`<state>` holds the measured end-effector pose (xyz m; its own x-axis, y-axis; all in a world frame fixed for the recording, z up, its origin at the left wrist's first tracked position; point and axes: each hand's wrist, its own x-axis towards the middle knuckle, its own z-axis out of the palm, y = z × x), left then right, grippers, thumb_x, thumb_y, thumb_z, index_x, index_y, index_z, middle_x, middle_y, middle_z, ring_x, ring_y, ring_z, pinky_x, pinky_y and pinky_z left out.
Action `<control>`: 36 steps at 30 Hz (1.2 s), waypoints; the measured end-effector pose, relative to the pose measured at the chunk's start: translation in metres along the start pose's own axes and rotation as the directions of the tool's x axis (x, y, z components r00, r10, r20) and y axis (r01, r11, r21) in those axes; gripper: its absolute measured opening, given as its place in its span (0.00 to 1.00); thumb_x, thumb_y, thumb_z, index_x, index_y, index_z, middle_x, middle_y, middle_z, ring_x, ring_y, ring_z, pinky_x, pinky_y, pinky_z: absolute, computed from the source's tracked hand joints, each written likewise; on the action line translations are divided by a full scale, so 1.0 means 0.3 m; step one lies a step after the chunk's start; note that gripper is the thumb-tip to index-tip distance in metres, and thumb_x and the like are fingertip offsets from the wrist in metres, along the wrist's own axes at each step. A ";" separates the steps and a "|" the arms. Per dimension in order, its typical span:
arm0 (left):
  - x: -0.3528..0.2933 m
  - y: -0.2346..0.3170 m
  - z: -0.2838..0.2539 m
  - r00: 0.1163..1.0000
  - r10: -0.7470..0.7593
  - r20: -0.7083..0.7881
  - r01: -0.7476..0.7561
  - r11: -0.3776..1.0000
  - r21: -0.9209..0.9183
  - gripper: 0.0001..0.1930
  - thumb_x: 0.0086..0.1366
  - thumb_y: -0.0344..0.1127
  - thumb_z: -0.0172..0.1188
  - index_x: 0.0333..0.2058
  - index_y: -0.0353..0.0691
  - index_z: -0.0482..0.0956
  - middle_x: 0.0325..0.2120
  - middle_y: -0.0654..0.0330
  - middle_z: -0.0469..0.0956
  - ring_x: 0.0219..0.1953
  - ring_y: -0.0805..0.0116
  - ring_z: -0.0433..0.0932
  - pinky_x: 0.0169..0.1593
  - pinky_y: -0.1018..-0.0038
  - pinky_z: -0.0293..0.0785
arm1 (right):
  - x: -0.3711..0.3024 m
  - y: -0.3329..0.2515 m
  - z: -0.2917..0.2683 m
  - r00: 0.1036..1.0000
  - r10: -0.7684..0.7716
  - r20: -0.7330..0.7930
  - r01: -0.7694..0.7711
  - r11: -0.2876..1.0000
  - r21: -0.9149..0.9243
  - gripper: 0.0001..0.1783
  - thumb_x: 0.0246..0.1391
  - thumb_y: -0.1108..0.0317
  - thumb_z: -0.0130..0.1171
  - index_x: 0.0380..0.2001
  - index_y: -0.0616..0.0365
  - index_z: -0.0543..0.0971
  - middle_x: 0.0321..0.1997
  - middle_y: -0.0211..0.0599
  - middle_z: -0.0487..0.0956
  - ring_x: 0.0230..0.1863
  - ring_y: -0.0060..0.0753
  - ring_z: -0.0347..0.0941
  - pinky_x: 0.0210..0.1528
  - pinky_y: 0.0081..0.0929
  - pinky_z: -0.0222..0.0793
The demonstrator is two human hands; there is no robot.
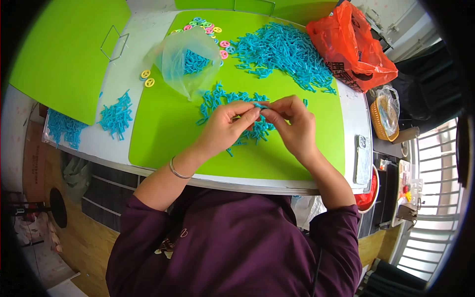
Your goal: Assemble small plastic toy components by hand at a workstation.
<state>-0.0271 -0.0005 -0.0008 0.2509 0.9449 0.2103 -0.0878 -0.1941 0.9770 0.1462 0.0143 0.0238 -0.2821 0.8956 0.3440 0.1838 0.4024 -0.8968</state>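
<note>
Both hands meet over the middle of a green mat (168, 143), fingertips pinched around one small blue plastic piece (259, 106). My left hand (226, 123) grips it from the left with thumb and forefinger. From the right, my right hand (293, 126) pinches the same piece; its exact shape is mostly covered by the fingers. Beneath and behind the hands lies a loose scatter of similar thin blue plastic pieces (217, 99). A much larger heap of blue pieces (292, 52) spreads at the far right of the mat.
A clear plastic bag (180, 69) with blue pieces stands at the far left, beside colourful small plastic wheels (198, 24). A red plastic bag (349, 47) sits at the far right corner. More blue pieces (117, 115) lie left of the mat; a phone (362, 158) rests at the right edge.
</note>
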 end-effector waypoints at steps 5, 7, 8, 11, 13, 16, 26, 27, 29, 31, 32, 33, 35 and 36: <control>0.014 0.037 -0.042 0.968 -0.133 -0.214 0.036 0.913 -0.406 0.10 0.62 0.35 0.53 0.37 0.36 0.76 0.31 0.61 0.77 0.31 0.72 0.77 0.33 0.80 0.75 | 0.043 -0.012 -0.036 0.985 -0.143 0.091 0.160 0.964 -0.213 0.13 0.52 0.74 0.56 0.41 0.65 0.72 0.32 0.37 0.80 0.36 0.27 0.77 0.38 0.23 0.71; 0.029 0.063 -0.078 0.963 -0.144 -0.229 0.012 0.867 -0.498 0.09 0.62 0.35 0.53 0.37 0.36 0.75 0.31 0.59 0.77 0.33 0.68 0.78 0.33 0.78 0.76 | 0.078 0.058 -0.073 0.999 -0.045 -0.030 0.033 0.948 -0.317 0.11 0.52 0.72 0.56 0.39 0.61 0.75 0.31 0.38 0.79 0.31 0.26 0.75 0.34 0.21 0.70; 0.032 0.080 -0.092 0.958 -0.155 -0.243 -0.017 0.812 -0.583 0.08 0.62 0.35 0.53 0.36 0.37 0.73 0.31 0.57 0.77 0.34 0.65 0.79 0.34 0.77 0.77 | 0.093 0.089 -0.088 0.997 -0.050 -0.064 0.019 0.911 -0.412 0.10 0.51 0.72 0.57 0.38 0.60 0.76 0.30 0.37 0.79 0.28 0.27 0.75 0.33 0.21 0.70; 0.032 0.072 -0.111 0.964 -0.187 -0.187 0.034 0.790 -0.612 0.07 0.61 0.32 0.54 0.37 0.37 0.71 0.32 0.54 0.77 0.35 0.61 0.80 0.34 0.76 0.79 | 0.093 0.164 -0.105 0.996 -0.031 0.081 0.068 0.863 -0.501 0.09 0.47 0.72 0.60 0.34 0.57 0.79 0.31 0.37 0.77 0.30 0.31 0.74 0.35 0.25 0.70; 0.033 0.061 -0.106 0.968 -0.209 -0.140 0.078 0.778 -0.623 0.07 0.60 0.31 0.55 0.37 0.37 0.71 0.32 0.54 0.77 0.35 0.61 0.80 0.34 0.76 0.79 | 0.088 0.189 -0.094 0.986 -0.057 0.156 0.132 0.838 -0.529 0.09 0.45 0.71 0.61 0.33 0.57 0.79 0.32 0.37 0.75 0.32 0.33 0.72 0.36 0.27 0.69; 0.032 0.052 -0.094 0.973 -0.196 -0.124 0.082 0.790 -0.608 0.07 0.60 0.30 0.55 0.38 0.39 0.72 0.31 0.57 0.77 0.32 0.67 0.79 0.34 0.79 0.77 | 0.083 0.188 -0.083 0.975 -0.031 0.219 0.152 0.815 -0.560 0.10 0.41 0.70 0.63 0.32 0.55 0.80 0.34 0.37 0.73 0.39 0.38 0.69 0.40 0.30 0.67; 0.031 0.026 -0.078 0.971 -0.233 -0.050 0.193 0.891 -0.410 0.16 0.54 0.28 0.63 0.42 0.36 0.73 0.28 0.63 0.76 0.30 0.78 0.73 0.37 0.81 0.69 | 0.090 0.123 -0.110 0.965 0.184 0.189 -0.117 0.940 -0.320 0.06 0.46 0.71 0.61 0.29 0.59 0.77 0.32 0.31 0.76 0.33 0.26 0.71 0.38 0.25 0.67; 0.030 0.026 -0.076 0.960 -0.279 -0.028 0.252 0.900 -0.355 0.18 0.53 0.28 0.64 0.43 0.36 0.71 0.27 0.63 0.76 0.29 0.77 0.73 0.36 0.81 0.69 | 0.090 0.122 -0.117 0.949 0.244 0.198 -0.229 0.969 -0.095 0.05 0.49 0.71 0.59 0.31 0.59 0.77 0.32 0.30 0.77 0.33 0.22 0.71 0.38 0.22 0.67; 0.029 0.036 -0.066 0.954 -0.296 -0.053 0.267 0.915 -0.301 0.21 0.52 0.28 0.64 0.45 0.36 0.70 0.27 0.62 0.76 0.30 0.77 0.73 0.36 0.81 0.69 | 0.094 0.094 -0.122 0.936 0.259 0.237 -0.257 0.966 -0.041 0.06 0.50 0.72 0.58 0.32 0.61 0.76 0.32 0.29 0.77 0.34 0.20 0.71 0.38 0.20 0.67; 0.028 0.037 -0.057 0.947 -0.310 -0.078 0.283 0.927 -0.246 0.23 0.52 0.28 0.65 0.47 0.37 0.68 0.27 0.61 0.76 0.30 0.77 0.74 0.35 0.81 0.70 | 0.093 0.084 -0.123 0.923 0.271 0.274 -0.286 0.958 0.013 0.07 0.52 0.72 0.57 0.34 0.62 0.75 0.32 0.29 0.76 0.36 0.18 0.71 0.38 0.19 0.68; 0.028 0.034 -0.053 0.963 -0.255 -0.084 0.232 0.948 -0.218 0.25 0.52 0.27 0.65 0.48 0.37 0.67 0.27 0.61 0.76 0.30 0.77 0.74 0.35 0.81 0.70 | 0.091 0.083 -0.123 0.908 0.303 0.288 -0.341 0.935 0.093 0.07 0.52 0.72 0.57 0.35 0.62 0.75 0.31 0.28 0.76 0.36 0.19 0.71 0.39 0.18 0.67; 0.027 0.033 -0.051 0.976 -0.199 -0.090 0.179 0.965 -0.190 0.27 0.51 0.26 0.65 0.50 0.37 0.65 0.26 0.60 0.76 0.30 0.77 0.74 0.35 0.81 0.71 | 0.091 0.083 -0.123 0.893 0.333 0.304 -0.395 0.903 0.172 0.08 0.52 0.72 0.57 0.36 0.61 0.75 0.31 0.27 0.75 0.36 0.19 0.71 0.39 0.17 0.67; 0.025 0.036 -0.046 0.979 -0.189 -0.073 0.174 0.968 -0.179 0.28 0.52 0.26 0.65 0.51 0.37 0.65 0.27 0.60 0.76 0.30 0.77 0.74 0.35 0.81 0.71 | 0.091 0.086 -0.124 0.897 0.310 0.314 -0.382 0.903 0.198 0.07 0.52 0.72 0.57 0.36 0.60 0.76 0.31 0.27 0.75 0.35 0.18 0.71 0.39 0.17 0.67; 0.025 0.038 -0.046 0.982 -0.179 -0.057 0.167 0.971 -0.170 0.29 0.52 0.26 0.65 0.52 0.38 0.64 0.27 0.60 0.76 0.30 0.77 0.74 0.35 0.82 0.71 | 0.091 0.087 -0.125 0.902 0.288 0.323 -0.368 0.902 0.223 0.07 0.52 0.72 0.57 0.35 0.59 0.76 0.30 0.27 0.76 0.34 0.18 0.70 0.39 0.17 0.66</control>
<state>-0.0394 0.0080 0.0113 0.2070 0.9779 0.0294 -0.2067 0.0143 0.9783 0.1785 0.0565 0.0201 -0.5051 0.8622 -0.0380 0.0594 -0.0091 -0.9982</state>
